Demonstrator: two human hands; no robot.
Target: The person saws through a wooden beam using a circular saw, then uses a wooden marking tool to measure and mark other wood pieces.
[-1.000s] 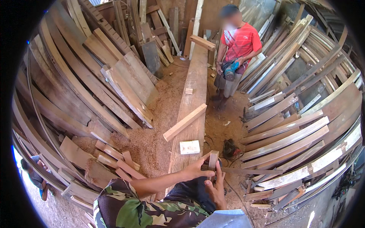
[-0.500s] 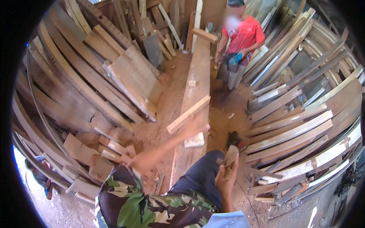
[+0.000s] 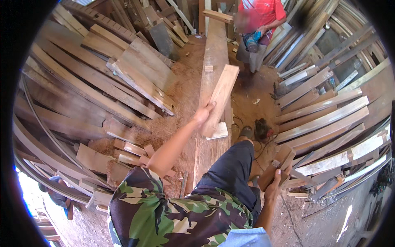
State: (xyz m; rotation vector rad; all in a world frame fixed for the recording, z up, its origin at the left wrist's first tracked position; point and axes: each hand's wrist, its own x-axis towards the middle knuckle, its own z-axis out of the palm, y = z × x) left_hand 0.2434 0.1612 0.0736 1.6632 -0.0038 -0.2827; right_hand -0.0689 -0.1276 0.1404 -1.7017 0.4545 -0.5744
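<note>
My left hand [image 3: 203, 114] grips the lower part of a pale wooden board [image 3: 224, 94], its fingers wrapped around the left edge. The board is tilted over a long, thick plank [image 3: 214, 53], its far end raised. Beneath its near end, a small whitish wood block [image 3: 219, 131] lies on the plank. Off to the right, my right hand [image 3: 274, 183] is closed on a brown wooden hand plane [image 3: 283, 159], held beside my knee. The thumb shows on the tool; the other fingers are mostly hidden. A smaller wood offcut [image 3: 209, 68] rests farther along the plank.
A co-worker in a red shirt [image 3: 271, 13] stands at the far right, holding a blue power tool [image 3: 252, 41]. Leaning boards [image 3: 140, 78] line the left; stacked timber [image 3: 325, 113] fills the right. A dark tool with a cord [image 3: 262, 128] lies on the floor. Sawdust covers the ground.
My left hand has lifted the board's far end and turned it lengthwise along the plank. My right hand has moved right with the hand plane. The view has shifted.
</note>
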